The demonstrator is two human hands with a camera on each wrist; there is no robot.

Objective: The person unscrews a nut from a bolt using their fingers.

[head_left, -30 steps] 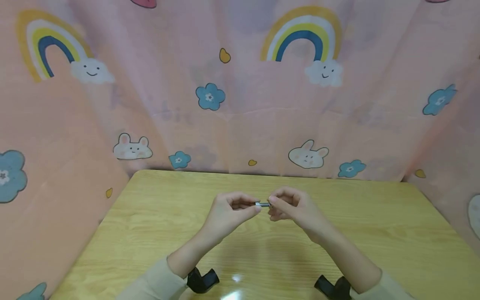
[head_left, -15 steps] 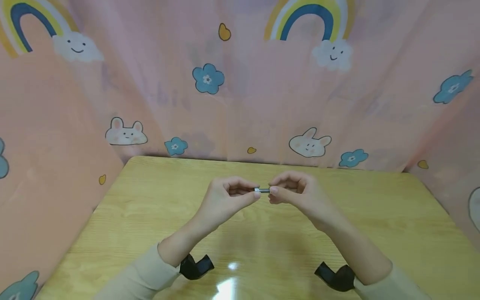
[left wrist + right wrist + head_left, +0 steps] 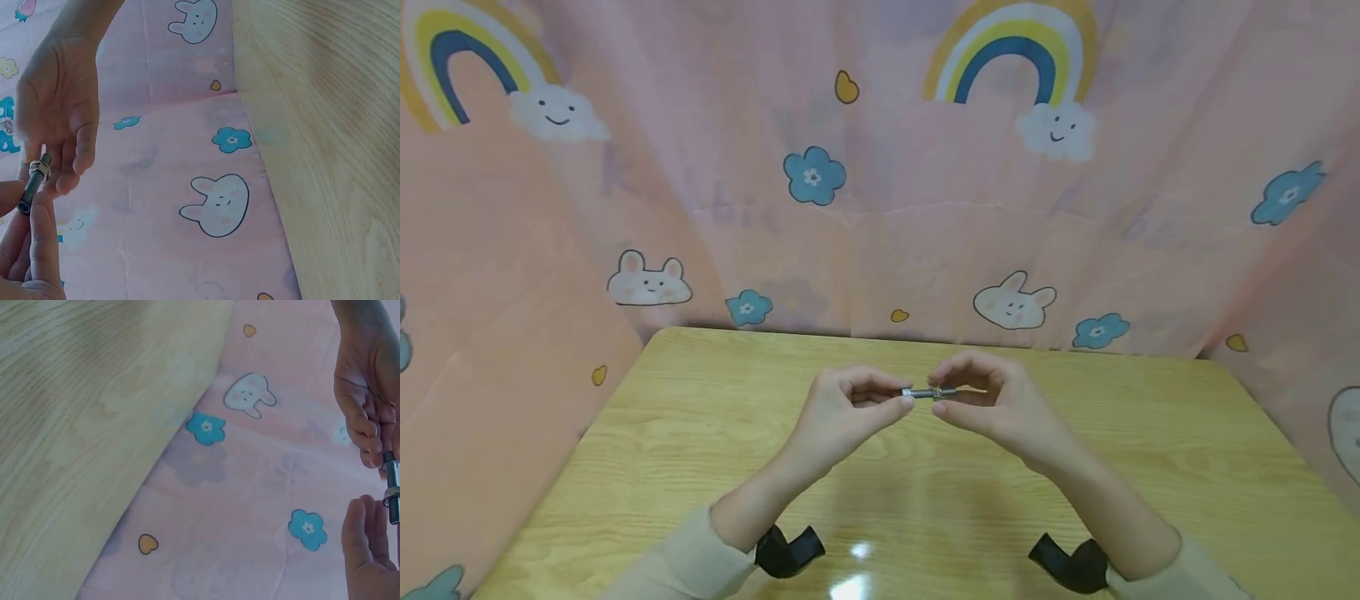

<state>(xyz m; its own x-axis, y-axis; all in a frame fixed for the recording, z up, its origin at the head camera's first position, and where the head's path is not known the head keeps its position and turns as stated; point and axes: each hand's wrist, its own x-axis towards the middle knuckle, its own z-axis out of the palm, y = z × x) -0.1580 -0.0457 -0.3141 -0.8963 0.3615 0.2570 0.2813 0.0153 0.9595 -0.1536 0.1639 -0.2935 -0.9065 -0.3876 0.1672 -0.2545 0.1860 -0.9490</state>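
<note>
Head view: the left hand (image 3: 842,417) pinches the left end of a bolt (image 3: 921,394) above the worktop (image 3: 730,417); the right hand (image 3: 1003,412) has thumb and fingertips parted around its nut (image 3: 937,393), contact unclear.

Passage: over the table (image 3: 1157,450), outside either forearm (image 3: 767,500) | blocked: bolt (image 3: 922,393) spans the gap between left hand (image 3: 844,408) and right hand (image 3: 1000,404) | nearer: black wrist mounts (image 3: 782,554) jut inward | far limit: curtain (image 3: 880,258)
</note>
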